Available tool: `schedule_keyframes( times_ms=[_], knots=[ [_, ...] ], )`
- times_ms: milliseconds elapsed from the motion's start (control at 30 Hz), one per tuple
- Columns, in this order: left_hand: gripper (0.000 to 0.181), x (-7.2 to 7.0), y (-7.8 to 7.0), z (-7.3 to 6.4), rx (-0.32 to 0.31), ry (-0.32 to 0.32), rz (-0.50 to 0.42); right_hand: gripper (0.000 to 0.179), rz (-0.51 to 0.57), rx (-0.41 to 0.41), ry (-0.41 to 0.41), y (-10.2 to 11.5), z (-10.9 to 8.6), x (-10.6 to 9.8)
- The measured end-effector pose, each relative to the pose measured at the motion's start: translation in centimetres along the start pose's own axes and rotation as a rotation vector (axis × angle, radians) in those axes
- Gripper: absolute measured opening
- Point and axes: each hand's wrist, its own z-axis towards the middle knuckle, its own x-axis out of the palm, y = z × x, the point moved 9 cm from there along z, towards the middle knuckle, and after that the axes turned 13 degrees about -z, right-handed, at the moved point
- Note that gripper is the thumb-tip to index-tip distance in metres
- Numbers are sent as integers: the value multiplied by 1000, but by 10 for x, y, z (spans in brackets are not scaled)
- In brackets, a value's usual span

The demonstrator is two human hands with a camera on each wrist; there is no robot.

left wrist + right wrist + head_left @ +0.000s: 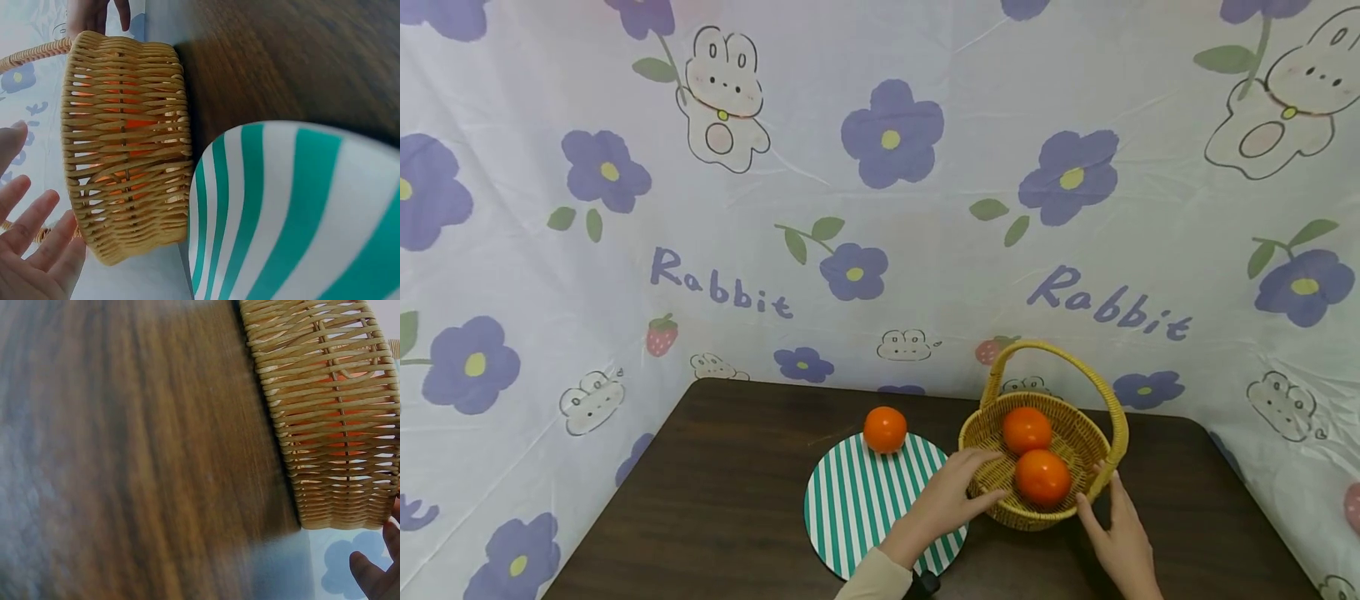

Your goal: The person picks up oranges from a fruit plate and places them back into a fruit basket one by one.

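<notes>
A yellow wicker basket (1030, 521) with an arched handle stands upright on the table. Two round orange fruits, one (1027, 430) behind the other (1042, 477), lie inside it. My left hand (951, 497) is at the basket's left side, its fingers spread and reaching over the rim; the left wrist view shows the fingertips against the wicker wall (128, 150). On the right side, near the handle's foot, my right hand (1122, 537) rests with thumb and fingers extended. Only part of that hand (381, 569) shows in the right wrist view, beside the basket (337, 425).
A round mat (857, 508) with green and white stripes lies left of the basket, partly under my left forearm. Another orange fruit (885, 430) sits on its far edge. Behind the dark wooden table (715, 492) hangs a printed cloth (925, 225).
</notes>
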Motion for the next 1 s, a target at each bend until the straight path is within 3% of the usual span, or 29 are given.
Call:
schedule_keyframes(
  times_ms=[333,500,1000],
  knots=[
    [51,-12,4,-11,-30,-13,-74,71,5,9,24,-1,0,2],
    [52,-16,15,-18,-80,-22,-82,71,8,4,17,0,0,1],
    [53,-37,38,-38,-156,-128,-77,69,23,-15,-9,3,-1,-1]
  ],
)
